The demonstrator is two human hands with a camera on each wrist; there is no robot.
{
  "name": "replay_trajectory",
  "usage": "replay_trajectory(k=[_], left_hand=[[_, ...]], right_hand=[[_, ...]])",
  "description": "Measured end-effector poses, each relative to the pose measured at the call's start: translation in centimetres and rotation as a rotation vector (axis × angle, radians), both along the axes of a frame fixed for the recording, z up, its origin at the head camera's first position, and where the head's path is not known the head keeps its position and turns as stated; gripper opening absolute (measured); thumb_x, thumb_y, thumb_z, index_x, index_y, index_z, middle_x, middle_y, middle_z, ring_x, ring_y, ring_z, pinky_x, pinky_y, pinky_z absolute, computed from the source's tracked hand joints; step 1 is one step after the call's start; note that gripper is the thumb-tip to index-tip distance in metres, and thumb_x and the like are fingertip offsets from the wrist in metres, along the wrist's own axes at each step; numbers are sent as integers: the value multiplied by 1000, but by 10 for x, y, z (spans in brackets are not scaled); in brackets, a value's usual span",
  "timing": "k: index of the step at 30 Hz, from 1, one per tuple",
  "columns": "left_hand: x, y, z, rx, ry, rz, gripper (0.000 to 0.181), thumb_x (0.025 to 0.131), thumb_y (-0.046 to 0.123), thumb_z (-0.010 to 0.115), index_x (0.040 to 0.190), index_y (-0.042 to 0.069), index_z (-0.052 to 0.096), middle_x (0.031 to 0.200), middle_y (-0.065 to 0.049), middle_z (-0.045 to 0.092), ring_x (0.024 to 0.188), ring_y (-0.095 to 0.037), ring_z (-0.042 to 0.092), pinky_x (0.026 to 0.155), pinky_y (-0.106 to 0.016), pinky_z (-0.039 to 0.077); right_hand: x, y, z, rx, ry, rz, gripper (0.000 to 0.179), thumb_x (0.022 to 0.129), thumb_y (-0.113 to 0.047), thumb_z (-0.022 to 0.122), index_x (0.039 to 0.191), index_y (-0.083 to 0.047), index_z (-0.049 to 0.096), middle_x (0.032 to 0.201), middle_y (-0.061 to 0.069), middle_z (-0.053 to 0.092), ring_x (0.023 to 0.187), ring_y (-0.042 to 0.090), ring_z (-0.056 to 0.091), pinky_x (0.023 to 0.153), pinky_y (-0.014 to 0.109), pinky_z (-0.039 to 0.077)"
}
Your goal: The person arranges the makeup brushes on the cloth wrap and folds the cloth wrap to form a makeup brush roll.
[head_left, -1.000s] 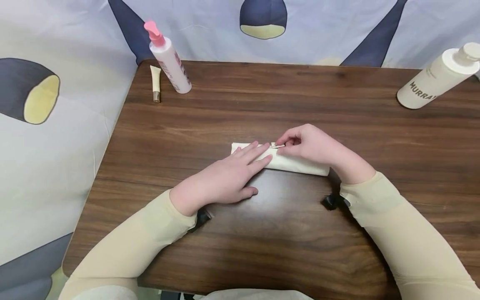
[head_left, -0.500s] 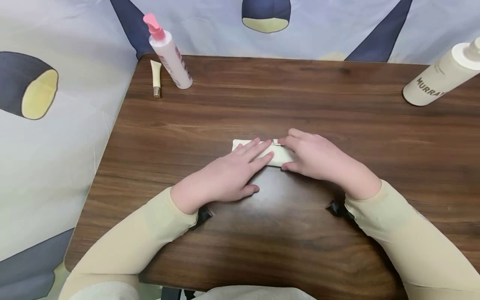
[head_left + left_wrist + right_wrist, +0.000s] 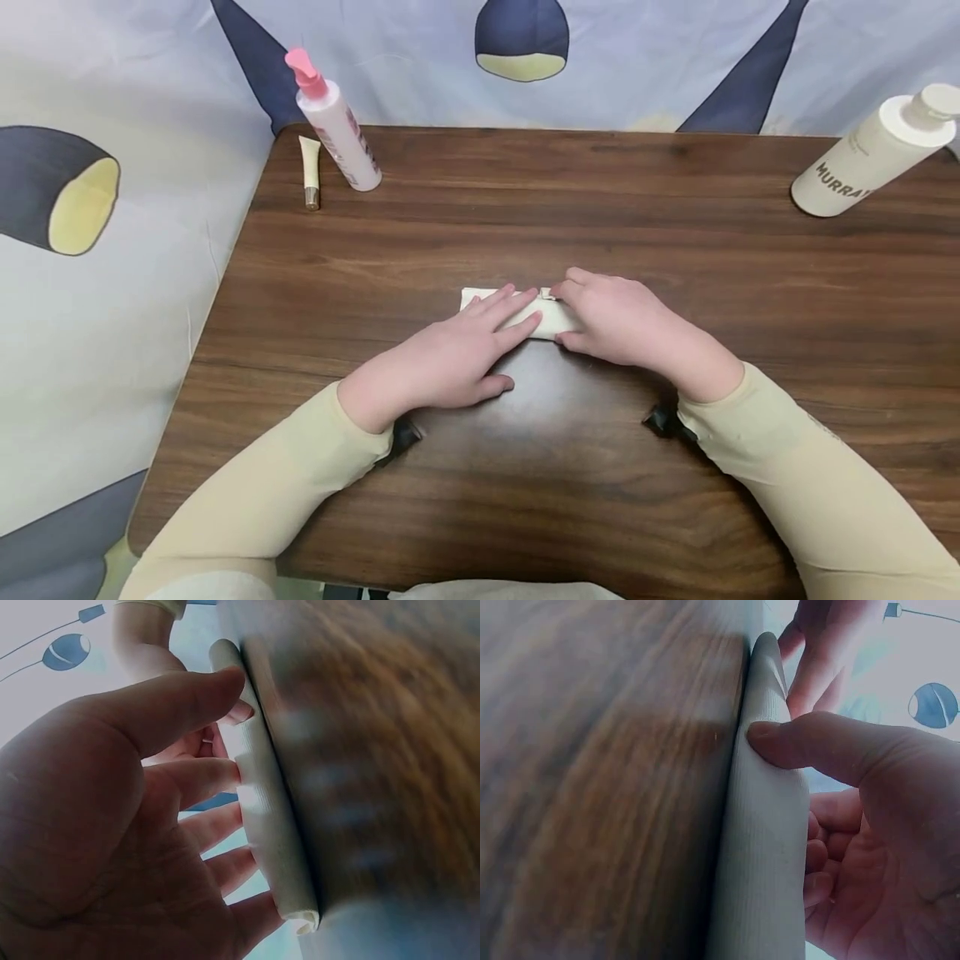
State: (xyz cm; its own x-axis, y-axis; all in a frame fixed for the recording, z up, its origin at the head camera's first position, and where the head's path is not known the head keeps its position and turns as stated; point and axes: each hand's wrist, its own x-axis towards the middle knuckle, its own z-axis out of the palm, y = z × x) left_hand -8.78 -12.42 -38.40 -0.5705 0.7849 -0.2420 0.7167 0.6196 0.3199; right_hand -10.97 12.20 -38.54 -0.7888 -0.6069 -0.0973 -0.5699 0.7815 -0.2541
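Observation:
A cream ribbed fabric roll or pouch [image 3: 553, 320] lies crosswise on the brown wooden table, a small pale tab [image 3: 547, 293] at its far edge. Spread straight fingers of my left hand [image 3: 456, 357] rest on its left part, the thumb held off. My right hand [image 3: 622, 321] grips the right part, which it hides in the head view: thumb at the near edge, index fingertip by the tab. In the right wrist view the thumb presses the side of the roll [image 3: 761, 832], with the other fingers curled behind. The left wrist view shows the rolled end [image 3: 304, 922].
A white pump bottle [image 3: 341, 137] with a pink top stands at the back left, beside a small cream tube [image 3: 311, 171]. At the back right is a large white bottle [image 3: 847, 171] marked MURRAY. A patterned curtain [image 3: 637, 58] hangs behind the wooden table [image 3: 480, 225].
My right hand has gone from pinching the small tab at the far edge to lying over the right part of the roll, thumb at the near edge. The left hand stays in place.

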Motion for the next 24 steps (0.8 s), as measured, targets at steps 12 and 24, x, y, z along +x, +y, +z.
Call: replay_trajectory(k=[12, 24], left_hand=[[4, 2, 1, -26, 43, -1, 83, 99, 39, 68, 165, 13, 24, 175, -7, 3, 161, -29, 6, 128, -51, 19], [9, -29, 14, 46, 72, 103, 81, 100, 45, 65, 165, 19, 26, 173, -10, 15, 160, -34, 13, 128, -56, 20]], right_hand=[[3, 4, 5, -25, -38, -43, 47, 90, -31, 81, 129, -11, 65, 110, 1, 64, 85, 20, 63, 74, 43, 56], [35, 34, 16, -151, 84, 22, 36, 94, -22, 76, 129, -17, 69, 98, -2, 60, 78, 15, 53, 70, 36, 49]])
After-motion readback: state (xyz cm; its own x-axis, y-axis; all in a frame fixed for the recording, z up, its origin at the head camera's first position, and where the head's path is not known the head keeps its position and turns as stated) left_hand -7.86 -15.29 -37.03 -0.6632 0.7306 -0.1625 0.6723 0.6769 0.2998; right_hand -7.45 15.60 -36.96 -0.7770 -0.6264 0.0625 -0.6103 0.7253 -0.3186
